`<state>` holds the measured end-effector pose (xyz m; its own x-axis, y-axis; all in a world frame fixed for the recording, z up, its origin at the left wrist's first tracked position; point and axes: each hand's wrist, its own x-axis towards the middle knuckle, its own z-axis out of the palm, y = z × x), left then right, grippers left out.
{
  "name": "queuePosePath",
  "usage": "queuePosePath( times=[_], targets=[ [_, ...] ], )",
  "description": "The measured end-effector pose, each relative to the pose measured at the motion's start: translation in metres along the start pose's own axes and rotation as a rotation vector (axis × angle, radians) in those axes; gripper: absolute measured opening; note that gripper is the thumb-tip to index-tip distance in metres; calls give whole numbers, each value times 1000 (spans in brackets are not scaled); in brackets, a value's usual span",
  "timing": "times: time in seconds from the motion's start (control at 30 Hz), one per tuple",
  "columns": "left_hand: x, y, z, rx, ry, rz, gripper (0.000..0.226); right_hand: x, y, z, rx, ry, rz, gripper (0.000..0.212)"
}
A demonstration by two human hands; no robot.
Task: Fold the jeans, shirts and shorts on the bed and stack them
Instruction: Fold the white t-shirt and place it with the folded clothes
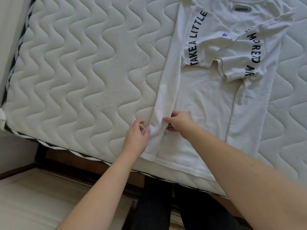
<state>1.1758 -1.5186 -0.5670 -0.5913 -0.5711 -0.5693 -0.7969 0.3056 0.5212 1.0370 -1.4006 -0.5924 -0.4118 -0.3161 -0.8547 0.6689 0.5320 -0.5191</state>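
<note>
A white T-shirt [207, 90] with dark lettering lies flat on the quilted mattress [79, 68], its hem toward me at the near edge. Its right sleeve is folded inward across the chest, and the left side is folded in as a long raised strip. My left hand [137, 136] pinches the outer edge of that folded strip near the hem. My right hand [178, 122] grips the same strip from its inner side, fingers curled into the cloth. The two hands sit a few centimetres apart.
The mattress's near edge has black-and-white trim [66, 150] over a dark wooden bed frame [93, 165]. A pale floor [33, 196] lies at the lower left. My dark trouser legs [157, 205] stand against the bed. Bare mattress spreads to the shirt's left.
</note>
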Motion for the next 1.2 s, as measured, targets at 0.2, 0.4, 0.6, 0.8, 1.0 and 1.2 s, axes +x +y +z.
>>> queuePosePath(
  times=[0.2,0.4,0.6,0.8,1.0,1.2],
  targets=[
    [-2,-18,10,-30,-233,-88,31,-18,28,-6,-71,146,-157,13],
    [-13,-27,19,128,-233,-37,25,-39,49,6,-224,-109,-9,23],
    [-21,-41,20,8,-228,-113,24,-58,71,-4,-235,-118,3,13],
    [-27,-52,22,-67,-326,-141,26,-60,77,6,-508,-156,40,8],
    [-36,-58,27,-58,-284,-149,15,-74,103,16,-407,152,-28,13],
    [-40,-53,32,32,-265,-166,25,-83,107,11,-517,140,62,22]
  ],
)
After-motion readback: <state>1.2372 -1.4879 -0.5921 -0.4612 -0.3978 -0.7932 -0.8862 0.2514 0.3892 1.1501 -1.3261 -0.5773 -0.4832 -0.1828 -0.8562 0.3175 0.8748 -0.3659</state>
